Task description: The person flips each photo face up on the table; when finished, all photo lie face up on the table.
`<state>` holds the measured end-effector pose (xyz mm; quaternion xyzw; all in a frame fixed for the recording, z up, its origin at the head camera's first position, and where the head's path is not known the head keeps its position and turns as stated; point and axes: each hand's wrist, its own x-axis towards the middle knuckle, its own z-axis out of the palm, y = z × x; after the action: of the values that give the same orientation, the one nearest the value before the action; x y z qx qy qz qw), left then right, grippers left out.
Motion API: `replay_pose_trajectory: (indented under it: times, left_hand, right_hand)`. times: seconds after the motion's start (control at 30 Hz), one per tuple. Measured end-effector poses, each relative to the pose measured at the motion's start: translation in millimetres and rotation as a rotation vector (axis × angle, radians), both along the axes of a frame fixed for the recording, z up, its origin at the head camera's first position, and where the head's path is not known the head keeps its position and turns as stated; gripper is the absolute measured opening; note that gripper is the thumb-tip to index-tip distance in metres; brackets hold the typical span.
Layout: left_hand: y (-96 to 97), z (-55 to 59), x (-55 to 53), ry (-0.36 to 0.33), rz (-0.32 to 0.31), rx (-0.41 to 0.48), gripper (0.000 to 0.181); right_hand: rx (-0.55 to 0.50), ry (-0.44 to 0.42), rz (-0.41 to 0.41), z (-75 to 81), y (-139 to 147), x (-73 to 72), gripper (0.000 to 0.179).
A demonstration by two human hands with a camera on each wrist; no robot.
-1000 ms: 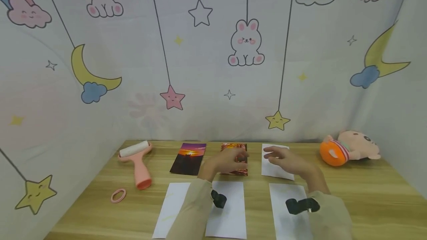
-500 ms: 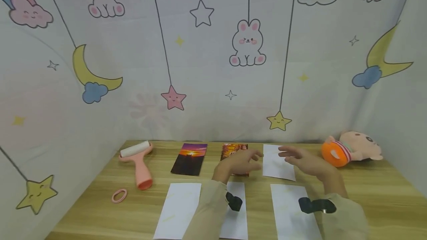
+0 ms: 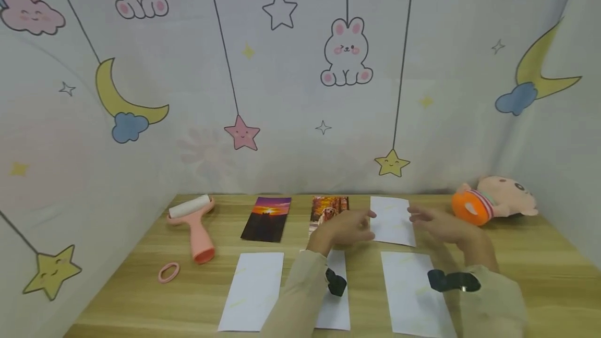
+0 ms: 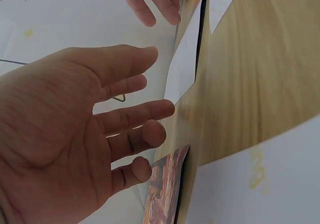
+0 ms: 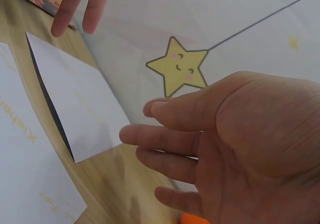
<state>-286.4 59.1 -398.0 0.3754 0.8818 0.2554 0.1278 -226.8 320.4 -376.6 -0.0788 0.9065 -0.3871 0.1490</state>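
My left hand [image 3: 345, 228] hovers over the left side of a white paper card [image 3: 392, 218] in the back row. Its fingers are spread and loosely bent, and the palm [image 4: 55, 139] shows bare in the left wrist view. Across the card, at its right edge, is my right hand [image 3: 441, 223], fingers relaxed and holding nothing; the right wrist view shows its fingertips near the card's [image 5: 80, 99] corner. Partly behind my left hand lies a photo of a dog among autumn leaves [image 3: 328, 207]. A sunset photo [image 3: 266, 220] lies to its left.
Three larger white sheets lie in the front row: left [image 3: 253, 291], middle [image 3: 339, 306] partly under my left sleeve, and right [image 3: 413, 296]. A pink-handled roller [image 3: 199, 233] and a pink ring [image 3: 169, 273] are at left. A plush toy [image 3: 497, 202] lies back right.
Both hands have moved to the right; the left now reaches the back white card's left side, the right its right edge. More of the dog photo shows. The cards have stayed put.
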Motion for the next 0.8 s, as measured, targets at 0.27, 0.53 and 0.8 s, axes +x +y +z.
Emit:
replay_pose_trajectory:
  times: [0.27,0.53,0.8]
  left_hand:
    - [9.9,2.5,7.3,0.006,-0.025,-0.034,0.052]
    - [13.1,2.7,9.7,-0.028,-0.034,-0.034,0.052]
    - [13.9,-0.4,7.7,-0.016,-0.046,-0.057,0.05]
  right_hand:
    - [0.055,0.001,-0.015,-2.5,8.4,-3.2,0.05]
    - [0.068,-0.018,-0.032,-2.4,8.4,-3.2,0.05]
    - [0.109,0.001,-0.042,-2.3,7.4,-3.5,0.047]
